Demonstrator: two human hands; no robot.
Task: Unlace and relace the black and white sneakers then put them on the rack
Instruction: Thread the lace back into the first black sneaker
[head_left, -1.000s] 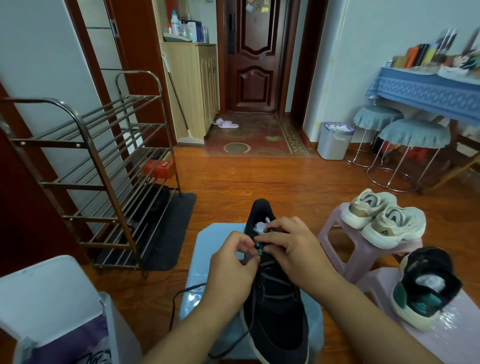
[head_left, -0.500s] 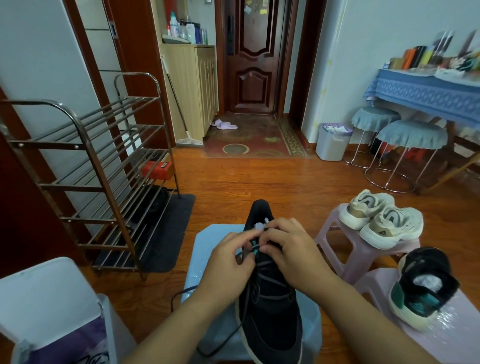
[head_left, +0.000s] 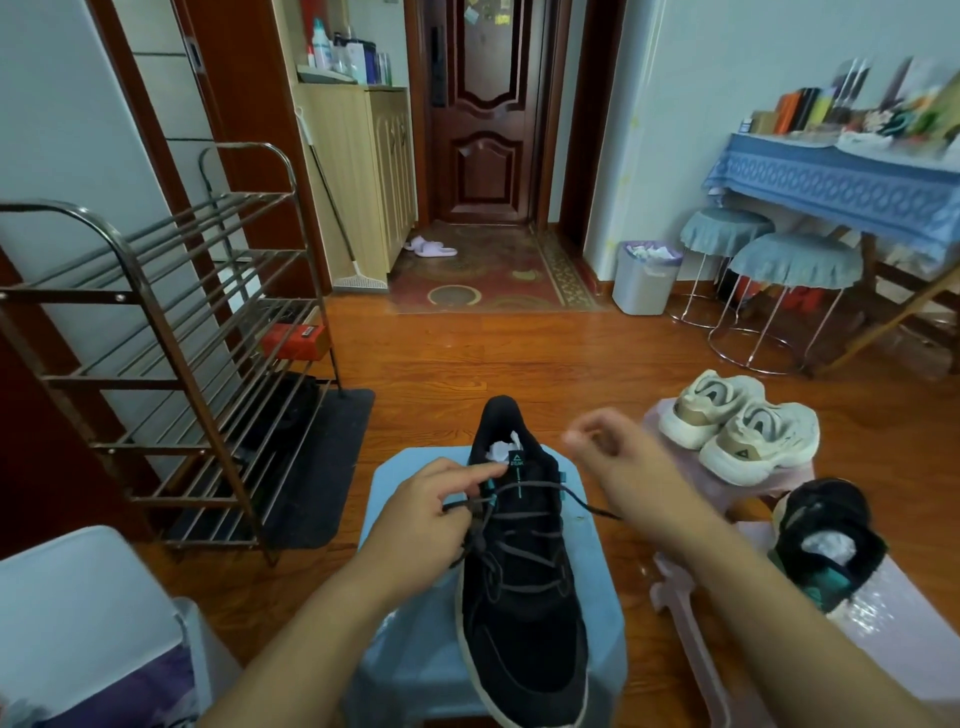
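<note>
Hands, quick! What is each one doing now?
Left hand: pinches the dark lace beside the black sneaker.
Right hand: lifted off the sneaker, fingers curled; too blurred to tell if it holds anything.

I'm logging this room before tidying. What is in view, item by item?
black sneaker: 1, black with a pale sole, on the blue stool, dark lace trailing right
second black sneaker: 1, black and teal, on the pink stool at right
cream sneakers: 2, on another pink stool
shoe rack: 1, metal, left, a red box on it
bin: 1, grey, by the far wall
round stools: 2, blue covers, by the table
left hand: pinching the lace by the eyelets
right hand: raised, blurred
</note>
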